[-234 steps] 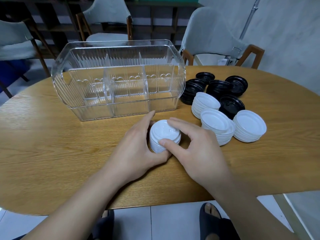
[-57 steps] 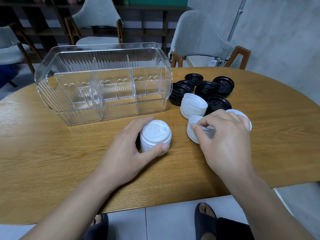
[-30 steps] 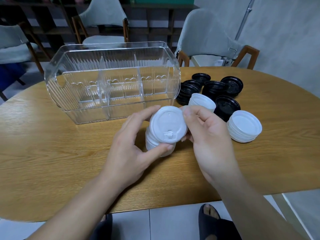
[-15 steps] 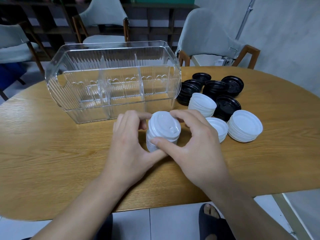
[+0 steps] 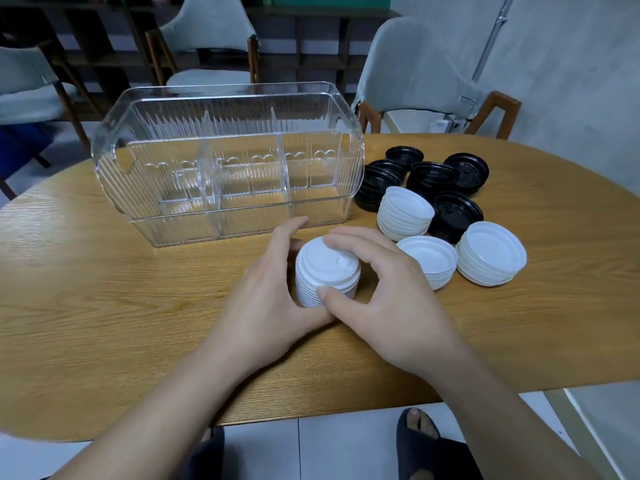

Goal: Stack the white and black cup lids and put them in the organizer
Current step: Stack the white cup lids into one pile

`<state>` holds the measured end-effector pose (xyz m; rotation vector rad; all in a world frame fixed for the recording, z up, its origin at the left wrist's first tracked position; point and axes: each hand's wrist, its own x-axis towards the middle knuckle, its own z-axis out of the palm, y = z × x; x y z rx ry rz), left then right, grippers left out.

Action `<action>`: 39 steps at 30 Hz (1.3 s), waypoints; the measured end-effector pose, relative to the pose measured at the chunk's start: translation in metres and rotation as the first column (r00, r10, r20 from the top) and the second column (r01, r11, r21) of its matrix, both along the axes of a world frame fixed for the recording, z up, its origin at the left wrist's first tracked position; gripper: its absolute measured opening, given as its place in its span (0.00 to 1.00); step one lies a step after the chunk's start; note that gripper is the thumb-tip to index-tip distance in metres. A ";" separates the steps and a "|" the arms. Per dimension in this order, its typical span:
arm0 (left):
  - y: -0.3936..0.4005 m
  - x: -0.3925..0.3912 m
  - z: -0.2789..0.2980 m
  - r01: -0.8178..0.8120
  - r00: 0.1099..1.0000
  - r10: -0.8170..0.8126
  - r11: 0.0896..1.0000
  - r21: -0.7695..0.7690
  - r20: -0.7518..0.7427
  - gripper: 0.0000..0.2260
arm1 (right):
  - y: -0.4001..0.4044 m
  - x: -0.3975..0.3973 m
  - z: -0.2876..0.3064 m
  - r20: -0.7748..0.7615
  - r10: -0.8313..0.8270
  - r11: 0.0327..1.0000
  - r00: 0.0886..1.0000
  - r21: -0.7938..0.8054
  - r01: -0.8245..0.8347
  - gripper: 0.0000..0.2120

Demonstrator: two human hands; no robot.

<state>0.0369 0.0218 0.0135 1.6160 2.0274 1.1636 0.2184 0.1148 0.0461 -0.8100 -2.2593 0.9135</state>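
1. Tall stack of white ribbed plastic cup lids [image 5: 327, 271], upright on the oval wooden table [image 5: 104, 306], just in front of the clear ribbed plastic organizer [image 5: 228, 168], whose three compartments appear to hold nothing.
2. Left hand [image 5: 273, 299], fingers curled round the stack's left side and gripping it.
3. Right hand [image 5: 384, 299], thumb on the front of the stack, fingertips on its top lid, gripping it likewise.
4. Three shorter stacks of white lids [image 5: 491, 252] and a cluster of black plastic lids [image 5: 433, 176], to the right; how fully these nest cannot be judged.
5. Risk: uneven squeezing or a tilted lift may skew the stack, unseating upper lids; catching the organizer's rim may spill them.
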 end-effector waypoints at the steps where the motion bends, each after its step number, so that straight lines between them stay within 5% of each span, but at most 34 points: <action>1: 0.000 0.000 0.000 0.013 1.000 -0.013 1.000 -0.005 0.012 0.50 | 0.001 0.000 0.000 0.001 0.011 1.000 1.000 -0.008 -0.011 0.27; 14: 0.000 -0.002 0.001 0.045 0.999 -0.044 0.998 -0.042 0.024 0.49 | 0.008 0.002 0.000 -0.044 0.012 0.984 0.999 -0.179 -0.020 0.29; 22: 0.000 0.002 -0.001 0.017 0.998 -0.020 0.998 -0.055 -0.054 0.47 | -0.003 -0.001 0.001 0.002 -0.122 0.992 0.992 -0.035 0.122 0.27; 33: -0.001 0.002 -0.002 0.087 0.993 -0.089 0.996 -0.025 -0.079 0.46 | -0.003 0.004 0.000 0.026 -0.089 0.994 0.996 0.072 0.087 0.32; 39: -0.001 0.003 0.000 0.098 0.991 -0.095 0.995 0.025 -0.092 0.39 | 0.008 0.022 0.003 -0.020 -0.174 0.955 0.985 0.240 0.173 0.20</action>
